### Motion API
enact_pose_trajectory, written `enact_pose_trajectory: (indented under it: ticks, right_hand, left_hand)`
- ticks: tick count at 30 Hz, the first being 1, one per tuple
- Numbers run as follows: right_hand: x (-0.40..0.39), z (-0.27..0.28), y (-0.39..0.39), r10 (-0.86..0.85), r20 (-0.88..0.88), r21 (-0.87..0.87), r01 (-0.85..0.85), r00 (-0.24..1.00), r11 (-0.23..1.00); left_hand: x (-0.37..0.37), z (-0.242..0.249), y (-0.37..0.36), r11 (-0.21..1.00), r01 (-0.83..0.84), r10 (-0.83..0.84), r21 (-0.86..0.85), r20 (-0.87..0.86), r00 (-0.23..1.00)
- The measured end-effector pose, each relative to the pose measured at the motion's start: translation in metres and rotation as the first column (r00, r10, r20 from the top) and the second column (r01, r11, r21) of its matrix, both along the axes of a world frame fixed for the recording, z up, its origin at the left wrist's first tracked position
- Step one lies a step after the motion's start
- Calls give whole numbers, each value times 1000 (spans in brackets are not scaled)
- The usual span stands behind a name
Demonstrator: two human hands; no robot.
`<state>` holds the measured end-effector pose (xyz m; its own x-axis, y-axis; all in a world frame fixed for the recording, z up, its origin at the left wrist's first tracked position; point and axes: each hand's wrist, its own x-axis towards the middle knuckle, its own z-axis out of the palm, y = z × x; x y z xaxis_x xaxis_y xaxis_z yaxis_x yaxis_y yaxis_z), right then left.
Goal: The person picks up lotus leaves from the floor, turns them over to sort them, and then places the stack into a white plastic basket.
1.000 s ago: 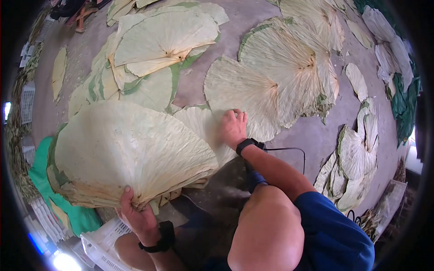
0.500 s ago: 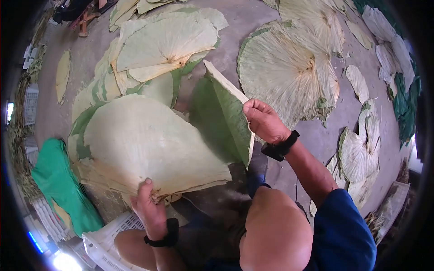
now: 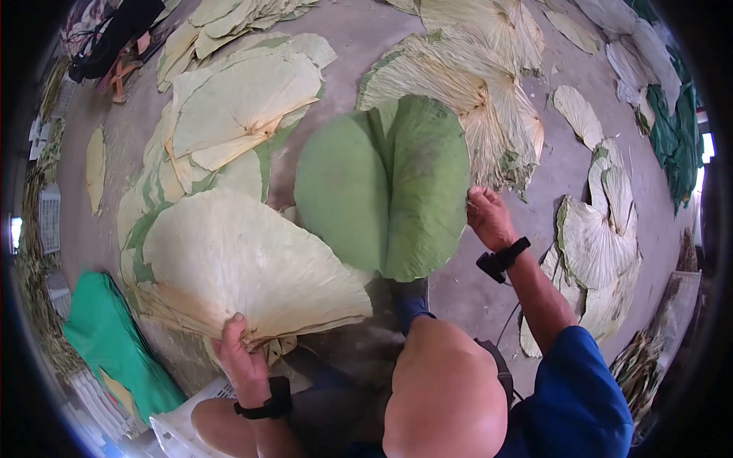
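My right hand (image 3: 490, 217) pinches the right edge of a large round green lotus leaf (image 3: 343, 183), which hangs spread with a deep crease down its middle. Lower left, a stack of pale dried lotus leaves (image 3: 244, 256), folded to half-rounds, lies with its straight edge toward me. My left hand (image 3: 244, 359) grips that edge, thumb on top and fingers hidden beneath. The green leaf's lower left rim overlaps the stack's right side in this view.
Behind the stack lie more folded pale leaves (image 3: 237, 103). Wrinkled opened leaves (image 3: 443, 72) are spread at the back, with another cluster (image 3: 599, 237) to the right. Green cloth (image 3: 114, 343) lies at left beside a white crate (image 3: 191, 408). A plastic crate (image 3: 676, 313) stands at right.
The green leaf has swung from edge-on to facing me, its surface now spread. My right hand moved right and slightly down with it. My left hand stays on the stack.
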<state>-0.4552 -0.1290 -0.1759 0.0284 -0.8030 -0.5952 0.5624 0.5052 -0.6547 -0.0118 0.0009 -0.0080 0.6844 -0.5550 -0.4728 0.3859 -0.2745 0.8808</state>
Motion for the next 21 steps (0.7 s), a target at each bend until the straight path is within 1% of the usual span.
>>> enact_pose_trajectory:
  ticks: [2, 3, 4, 5, 7, 11, 14, 16, 17, 19, 21]
  right_hand:
    - [5, -10, 10, -37, -9, 30, 37, 999, 999]
    - [7, -14, 13, -67, -22, 56, 68, 997, 996]
    - [3, -21, 15, -18, 30, 19, 17, 999, 1000]
    - [2, -26, 18, -22, 31, 21, 21, 999, 1000]
    - [9, -11, 18, -21, -44, 61, 23, 999, 998]
    - [2, -9, 24, 13, -21, 66, -12, 1000, 998]
    - [0, -2, 27, 24, -69, 54, -20, 997, 998]
    - [-17, -3, 33, 54, -146, 17, -52, 988, 999]
    - [-32, -1, 36, 48, -153, 13, -47, 987, 999]
    - [-78, 5, 43, 70, -320, 16, -69, 945, 998]
    - [-136, 15, 62, 66, -526, 72, -33, 848, 997]
  left_hand:
    - [3, -4, 1, 1000, 26, -26, -6, -1, 1000]
    - [2, -5, 0, 1000, 11, -11, 4, 2, 1000]
    - [1, -5, -2, 1000, -5, 5, 13, 6, 1000]
    - [0, -5, -4, 1000, -1, 1, 15, 7, 1000]
    - [-3, -3, -6, 1000, 16, -16, -7, 17, 1000]
    - [-2, -6, -5, 1000, 23, -23, -3, 14, 1000]
    - [-3, -3, -3, 999, 33, -33, -17, 40, 999]
    - [11, -10, 4, 999, 35, -35, -1, 86, 996]
    - [17, -9, 8, 999, 39, -39, -6, 81, 996]
    - [24, -9, 12, 998, 9, -8, -55, 22, 1000]
    - [31, -6, 17, 996, 15, -16, -85, -11, 1000]
